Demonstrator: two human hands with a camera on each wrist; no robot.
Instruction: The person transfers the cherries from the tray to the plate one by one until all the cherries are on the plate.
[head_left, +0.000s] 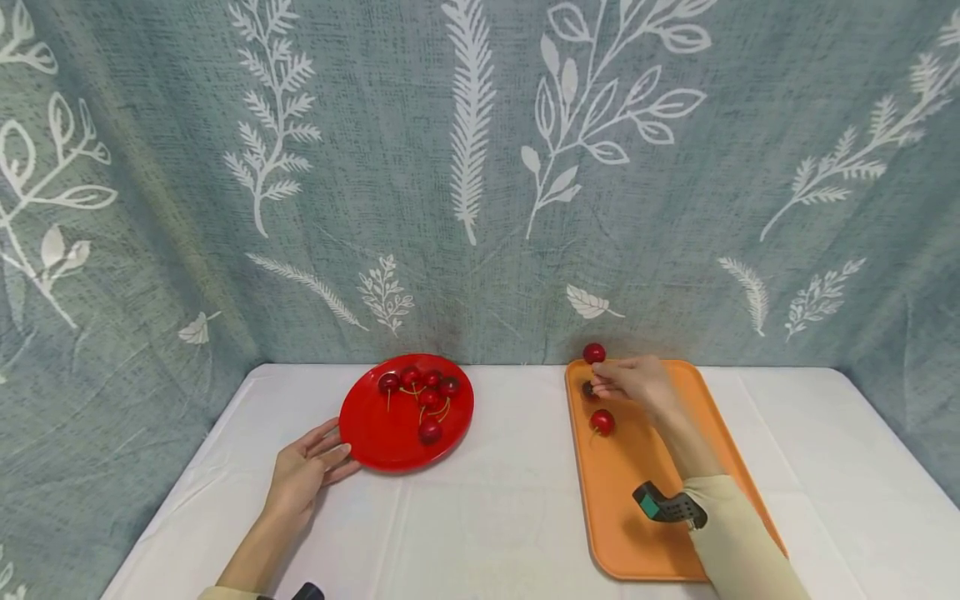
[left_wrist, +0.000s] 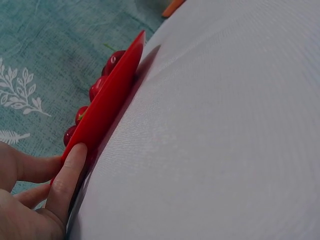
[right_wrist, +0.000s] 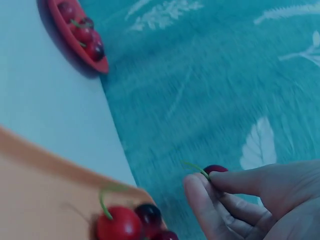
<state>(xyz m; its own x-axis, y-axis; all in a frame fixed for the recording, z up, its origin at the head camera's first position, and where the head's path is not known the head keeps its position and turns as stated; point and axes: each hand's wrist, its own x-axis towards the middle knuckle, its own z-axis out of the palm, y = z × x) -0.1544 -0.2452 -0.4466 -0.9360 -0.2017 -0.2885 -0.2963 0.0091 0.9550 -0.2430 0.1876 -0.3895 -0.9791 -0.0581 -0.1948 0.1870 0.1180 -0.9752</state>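
One cherry (right_wrist: 215,169) pinched in right hand (head_left: 633,382) above orange tray (head_left: 645,500); left hand (head_left: 303,471) relaxed, touching red plate (head_left: 375,433).

Glossy plastic plate (head_left: 375,433) (red), matt cloth table (head_left: 487,517)

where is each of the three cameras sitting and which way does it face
Head: above the white table, facing forward and down at the round red plate and the flat orange tray; both forearms and hands show.
Left wrist: low at the table surface, looking along the left hand, whose straight fingers touch the plate rim.
Right wrist: behind the right hand, facing the leaf-print curtain; its grip pinches a dark red cherry.
Shared: the red plate of cherries shows in all three views.
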